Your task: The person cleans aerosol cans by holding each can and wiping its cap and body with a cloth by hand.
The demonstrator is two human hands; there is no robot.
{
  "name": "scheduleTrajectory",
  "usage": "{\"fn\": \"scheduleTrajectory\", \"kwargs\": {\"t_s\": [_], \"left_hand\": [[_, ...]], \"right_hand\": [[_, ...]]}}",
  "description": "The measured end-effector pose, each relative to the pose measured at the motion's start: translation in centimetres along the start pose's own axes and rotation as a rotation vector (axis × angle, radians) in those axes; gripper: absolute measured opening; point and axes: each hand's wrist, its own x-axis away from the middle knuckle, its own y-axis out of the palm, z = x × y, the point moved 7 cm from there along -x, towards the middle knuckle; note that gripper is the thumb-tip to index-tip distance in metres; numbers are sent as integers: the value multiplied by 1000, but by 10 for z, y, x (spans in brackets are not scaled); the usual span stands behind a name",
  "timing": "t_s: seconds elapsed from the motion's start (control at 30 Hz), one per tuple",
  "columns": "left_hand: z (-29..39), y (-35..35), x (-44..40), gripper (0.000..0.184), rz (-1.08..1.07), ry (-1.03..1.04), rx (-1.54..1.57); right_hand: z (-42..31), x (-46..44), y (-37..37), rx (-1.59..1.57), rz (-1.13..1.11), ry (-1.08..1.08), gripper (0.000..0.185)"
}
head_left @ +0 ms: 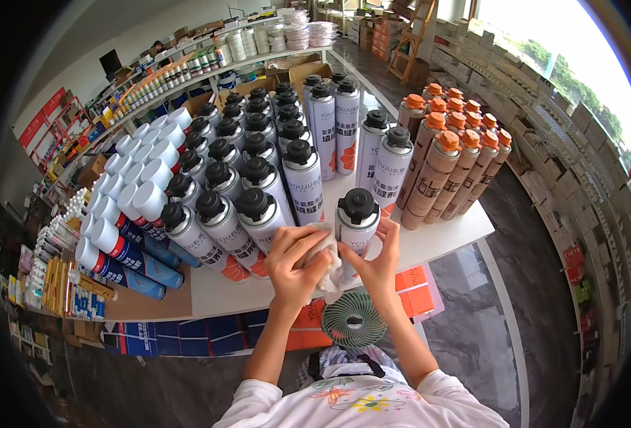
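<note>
My right hand (381, 265) is wrapped round a spray foam can (358, 227) with a black cap, which stands upright near the table's front edge. My left hand (294, 262) grips a crumpled whitish cloth (327, 269) close against the left side of that can. Directly left of my hands are rows of matching white and grey cans (262, 217) with black caps. Behind the held can stand two more cans of this kind (391, 167), side by side. The held can's base is partly hidden by my fingers.
Brown cans with orange caps (436, 175) fill the table's right side. Blue cans with white caps (126, 250) stand at the left. Below the white table (465, 232) are a green fan (354, 319) and orange boxes (414, 291). Shelves line both sides.
</note>
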Motion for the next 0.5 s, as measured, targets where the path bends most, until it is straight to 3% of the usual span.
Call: {"fn": "scheduleTrajectory", "kwargs": {"t_s": [0.13, 0.2, 0.27, 0.33, 0.4, 0.5], "left_hand": [[-4, -15, 8, 30, 38, -1, 21], [-1, -19, 10, 32, 6, 61, -14], [2, -19, 10, 28, -8, 95, -23], [0, -20, 17, 27, 18, 80, 0], [0, -19, 23, 28, 29, 77, 21], [6, -18, 24, 31, 49, 120, -1]], "right_hand": [[-8, -12, -16, -131, -163, 26, 75], [-18, -26, -34, -129, -123, -11, 65], [-34, -44, -46, -191, -108, -27, 39], [-58, -67, -47, -78, -257, -161, 31], [-80, -81, -36, -63, -480, 71, 28], [-107, -99, -13, -6, -620, -298, 33]]}}
